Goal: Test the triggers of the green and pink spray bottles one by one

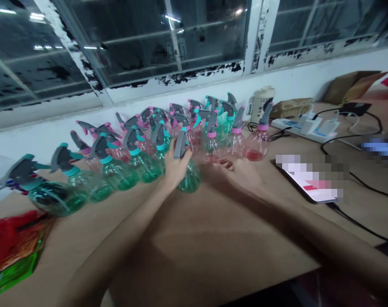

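My left hand (176, 165) is wrapped round the neck of a green spray bottle (190, 177) with a grey trigger head, at the front of a crowd of bottles. Several green spray bottles (117, 172) stretch away to the left, and several pink spray bottles (235, 140) stand to the right and behind. My right hand (241, 170) reaches toward the pink bottles; it is smeared by motion and its fingers cannot be made out. Both forearms cross the brown table (187, 247).
A red and green packet (11, 251) lies at the left edge. A white power strip (309, 125) with plugs and black cables (350, 149), a white cup (261, 102), a flat device (312, 179) and cardboard boxes (350, 85) sit at right. Windows (155, 38) run behind.
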Demonstrator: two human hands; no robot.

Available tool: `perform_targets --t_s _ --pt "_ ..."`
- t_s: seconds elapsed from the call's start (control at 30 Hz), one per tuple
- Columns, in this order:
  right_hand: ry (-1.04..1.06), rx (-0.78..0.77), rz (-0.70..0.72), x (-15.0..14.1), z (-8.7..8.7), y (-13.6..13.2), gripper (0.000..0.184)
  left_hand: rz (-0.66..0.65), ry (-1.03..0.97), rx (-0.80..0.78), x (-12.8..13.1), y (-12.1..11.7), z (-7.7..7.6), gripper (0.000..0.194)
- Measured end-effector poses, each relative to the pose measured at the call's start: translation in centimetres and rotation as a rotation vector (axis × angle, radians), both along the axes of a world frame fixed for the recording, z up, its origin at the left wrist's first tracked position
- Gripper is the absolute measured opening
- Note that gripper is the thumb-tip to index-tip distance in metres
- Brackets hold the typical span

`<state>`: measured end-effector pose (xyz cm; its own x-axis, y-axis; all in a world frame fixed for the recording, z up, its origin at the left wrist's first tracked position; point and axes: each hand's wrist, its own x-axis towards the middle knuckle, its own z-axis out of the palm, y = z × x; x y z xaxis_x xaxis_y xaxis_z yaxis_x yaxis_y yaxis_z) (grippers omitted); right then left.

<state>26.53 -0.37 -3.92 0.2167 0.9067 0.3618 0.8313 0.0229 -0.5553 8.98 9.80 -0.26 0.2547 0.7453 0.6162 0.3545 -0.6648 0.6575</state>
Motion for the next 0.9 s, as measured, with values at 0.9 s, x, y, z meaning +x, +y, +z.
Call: perform_targets --t_s 0.9 --pt "0.115 -0.132 -0.158 1.0 2.2 7.5 0.089 0.098 0.056 0.124 3.7 6.4 0.2 0.038"
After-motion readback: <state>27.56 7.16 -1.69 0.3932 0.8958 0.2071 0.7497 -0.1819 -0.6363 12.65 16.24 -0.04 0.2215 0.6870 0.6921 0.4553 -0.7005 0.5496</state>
